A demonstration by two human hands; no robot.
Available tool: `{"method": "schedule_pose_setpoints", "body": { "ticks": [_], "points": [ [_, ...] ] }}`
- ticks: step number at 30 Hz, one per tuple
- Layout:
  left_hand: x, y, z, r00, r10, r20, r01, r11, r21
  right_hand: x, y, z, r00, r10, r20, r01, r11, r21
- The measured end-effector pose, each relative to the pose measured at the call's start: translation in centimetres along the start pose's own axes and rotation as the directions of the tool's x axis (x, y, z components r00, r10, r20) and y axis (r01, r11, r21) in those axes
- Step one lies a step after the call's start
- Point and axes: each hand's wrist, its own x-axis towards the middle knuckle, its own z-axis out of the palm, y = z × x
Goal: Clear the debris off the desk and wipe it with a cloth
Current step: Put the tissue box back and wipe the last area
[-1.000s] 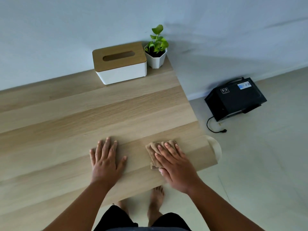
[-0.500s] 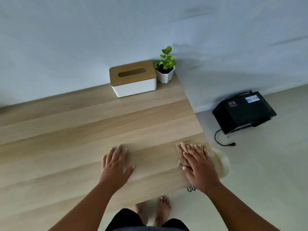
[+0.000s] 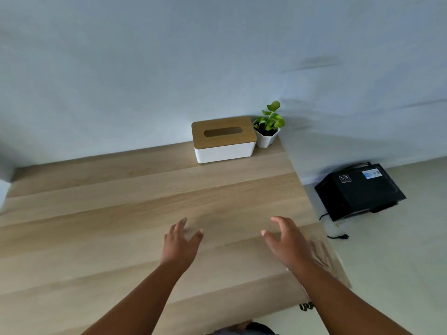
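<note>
Both hands are hovering with grips apart, left hand (image 3: 180, 245) and right hand (image 3: 287, 243); the cloth (image 3: 320, 256) is lying at the desk (image 3: 121, 213) edge, likeliest best retaken flat.

- Tissue box (image 3: 224, 139), white with a wooden lid, at upper centre against the wall.
- Potted plant (image 3: 268, 128) just right of it, at the corner.
- Black box (image 3: 358, 191) on the floor at right, with a cable (image 3: 335, 234).

"5 3" on black box (image 3: 358, 192)
</note>
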Motion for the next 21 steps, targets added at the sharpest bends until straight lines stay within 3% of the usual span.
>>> {"method": "schedule_pose_setpoints", "body": {
  "ticks": [3, 9, 21],
  "points": [
    [2.2, 0.1, -1.8, 0.998, -0.054, -0.036, 0.047, 0.983, -0.177, 1.0, -2.4, 0.3, 1.000, 0.015, -0.015, -0.014, 0.996, 0.084],
    [5.2, 0.8, -4.0, 0.995, -0.067, -0.079, 0.035, 0.935, -0.353, 3.0, -6.1, 0.8, 0.998, 0.064, -0.020, -0.058, 0.975, 0.214],
    [8.7, 4.3, -3.6, 0.989, -0.094, -0.112, 0.038, 0.904, -0.427, 9.8, -7.7, 0.8, 0.999, 0.041, 0.005, -0.041, 0.937, 0.346]
  ]
}}
